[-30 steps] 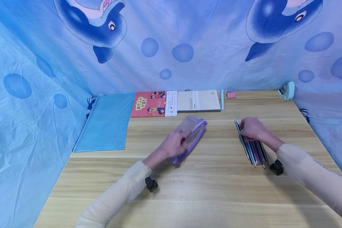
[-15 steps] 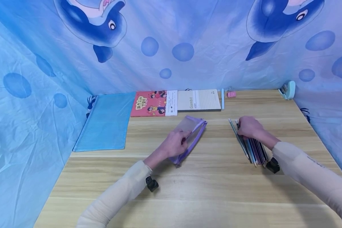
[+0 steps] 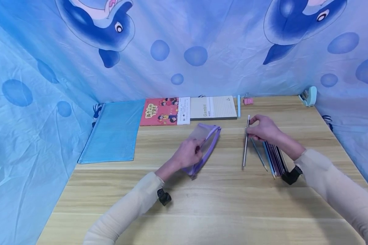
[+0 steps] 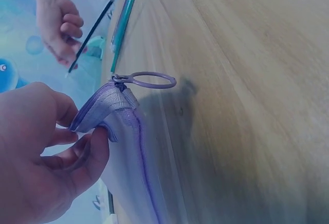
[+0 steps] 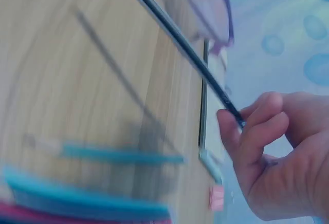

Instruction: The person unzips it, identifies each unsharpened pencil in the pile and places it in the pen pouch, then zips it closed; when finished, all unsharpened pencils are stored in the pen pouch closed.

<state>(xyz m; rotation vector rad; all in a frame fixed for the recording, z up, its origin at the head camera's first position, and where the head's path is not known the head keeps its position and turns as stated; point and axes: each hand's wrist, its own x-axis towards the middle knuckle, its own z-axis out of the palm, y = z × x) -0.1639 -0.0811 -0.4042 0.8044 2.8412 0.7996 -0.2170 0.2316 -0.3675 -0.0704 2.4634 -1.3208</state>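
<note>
In the head view my left hand (image 3: 188,154) pinches the rim of a purple-edged mesh zip pouch (image 3: 213,145) lying at a slant. The left wrist view shows thumb and fingers on the pouch's edge (image 4: 121,106), beside a ring-shaped zipper pull (image 4: 151,80). My right hand (image 3: 265,131) holds a dark pencil (image 3: 245,149) by its upper end, between thumb and fingers. That pencil (image 5: 187,54) is raised off the table, its shadow apart from it. Under the right forearm lie several coloured pencils (image 3: 274,156) side by side; a teal pencil (image 3: 260,154) lies slightly apart.
Along the back sit a red book (image 3: 159,112), a Gambit notepad (image 3: 224,108), a light blue pen (image 3: 239,106), a pink binder clip (image 3: 248,101) and a mint stapler-like item (image 3: 309,97). A blue mesh folder (image 3: 113,132) lies at the left.
My right hand has separated a dark pencil from the row and lifted it leftward toward the pouch. The teal pencil now lies apart from the others. My left hand stays on the pouch.
</note>
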